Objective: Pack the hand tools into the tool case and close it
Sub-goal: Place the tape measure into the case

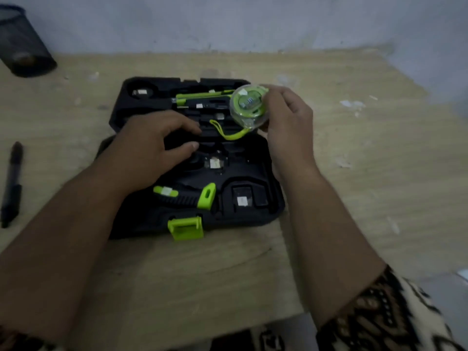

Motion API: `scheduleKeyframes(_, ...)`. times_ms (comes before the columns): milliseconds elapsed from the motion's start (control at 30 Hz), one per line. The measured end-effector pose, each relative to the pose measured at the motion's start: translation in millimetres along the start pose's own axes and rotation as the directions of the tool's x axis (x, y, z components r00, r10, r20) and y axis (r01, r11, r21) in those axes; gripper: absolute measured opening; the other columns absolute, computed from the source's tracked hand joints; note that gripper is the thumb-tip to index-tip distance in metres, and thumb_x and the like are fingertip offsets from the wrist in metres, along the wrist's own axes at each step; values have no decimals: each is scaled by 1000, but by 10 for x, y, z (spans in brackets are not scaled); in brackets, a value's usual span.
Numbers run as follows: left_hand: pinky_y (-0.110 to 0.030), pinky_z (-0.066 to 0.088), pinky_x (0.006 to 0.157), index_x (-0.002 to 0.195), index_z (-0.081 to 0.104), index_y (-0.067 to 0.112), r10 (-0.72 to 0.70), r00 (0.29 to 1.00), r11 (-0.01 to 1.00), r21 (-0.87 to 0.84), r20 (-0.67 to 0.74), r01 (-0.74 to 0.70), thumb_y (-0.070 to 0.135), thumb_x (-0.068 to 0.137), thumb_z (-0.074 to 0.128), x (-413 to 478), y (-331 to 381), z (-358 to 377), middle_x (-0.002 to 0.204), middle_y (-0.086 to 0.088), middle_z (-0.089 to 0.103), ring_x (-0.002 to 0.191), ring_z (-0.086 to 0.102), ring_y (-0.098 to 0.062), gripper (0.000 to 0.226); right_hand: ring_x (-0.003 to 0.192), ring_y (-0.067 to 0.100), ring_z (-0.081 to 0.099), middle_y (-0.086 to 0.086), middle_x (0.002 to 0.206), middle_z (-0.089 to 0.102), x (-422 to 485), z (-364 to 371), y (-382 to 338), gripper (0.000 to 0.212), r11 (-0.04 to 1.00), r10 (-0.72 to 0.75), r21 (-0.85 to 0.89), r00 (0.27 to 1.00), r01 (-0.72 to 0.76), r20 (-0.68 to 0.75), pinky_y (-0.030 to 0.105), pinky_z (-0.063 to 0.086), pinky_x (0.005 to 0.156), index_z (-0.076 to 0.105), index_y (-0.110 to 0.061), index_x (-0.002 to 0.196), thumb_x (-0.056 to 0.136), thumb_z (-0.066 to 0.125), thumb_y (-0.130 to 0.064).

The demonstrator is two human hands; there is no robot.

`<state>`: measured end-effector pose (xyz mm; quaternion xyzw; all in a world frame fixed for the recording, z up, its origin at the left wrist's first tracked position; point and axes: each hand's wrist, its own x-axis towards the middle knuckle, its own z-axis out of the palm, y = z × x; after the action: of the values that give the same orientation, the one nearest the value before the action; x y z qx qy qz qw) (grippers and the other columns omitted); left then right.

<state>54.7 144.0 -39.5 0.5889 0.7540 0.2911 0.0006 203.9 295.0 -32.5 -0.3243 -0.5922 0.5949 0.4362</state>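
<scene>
Packing step under way. Tape measure (248, 106) is pinched in right hand (288, 117), held above open case (152, 219), far right. Left hand (154, 145) rests loose on case, grasping nothing. Next: tape is likely to be seated in a free recess.
</scene>
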Motion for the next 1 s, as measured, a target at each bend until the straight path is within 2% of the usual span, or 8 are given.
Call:
scheduleKeyframes(200,-24,44,98,116,70,18,-7,1000,999,-31,-22,7,26,89,71,-12,4,-7,118,4,69,111,62,-10,29,63,16,43,1,64,47,-31,25,-5,15,999,-22,-36,999,24,48,29,35,59,59,-14,67,80,55,-21)
scheduleKeyframes(333,-25,45,96,116,70,16,13,1000,1000,-20,-27,-14,26,89,71,-21,19,2,116,2,70,109,63,-12,28,60,15,32,-2,59,35,-53,18,7,29,995,-64,-67,993,71,101,28,25,55,41,-17,58,83,55,-16)
scheduleKeyframes(400,-23,44,94,114,70,16,27,999,999,-22,-31,-27,26,89,71,-20,29,-2,115,2,70,107,63,-12,27,57,14,33,-4,57,37,-56,11,21,30,989,-90,-100,986,105,143,26,27,54,44,-12,56,85,55,-15)
scheduleKeyframes(533,-25,47,91,109,72,13,93,995,995,-24,-31,-94,28,88,72,-4,67,-12,110,0,70,104,64,-14,26,65,18,46,11,69,51,-40,1,35,30,986,-102,-114,978,124,184,33,38,58,61,8,76,82,56,-21)
scheduleKeyframes(633,-30,47,84,102,70,13,126,991,991,-29,-43,-127,33,86,67,-16,140,-2,100,0,67,95,60,-16,26,72,18,57,11,78,62,-69,-42,25,24,989,-80,-102,968,107,236,32,47,66,69,2,85,85,58,-19)
scheduleKeyframes(767,-9,38,58,80,65,13,35,997,982,-181,-73,-47,26,91,69,-56,204,-37,70,2,63,64,57,-9,17,77,8,64,6,90,72,-140,-121,-45,20,995,-62,-50,952,81,299,23,50,71,73,-7,105,92,58,-14)
scheduleKeyframes(833,-13,37,47,71,67,11,32,999,977,-211,-27,-37,26,93,66,-77,228,-46,59,1,63,52,57,-10,26,75,4,63,3,90,71,-188,-159,-102,21,997,-68,-7,951,73,302,18,49,69,71,-7,111,95,58,-11)
scheduleKeyframes(1000,-23,49,50,81,74,16,-13,1000,940,-342,16,17,26,93,64,-92,273,-60,65,3,73,52,64,-14,19,83,12,67,14,99,72,-326,-237,-165,22,998,-40,52,950,25,308,23,53,73,70,-8,113,93,63,-11)
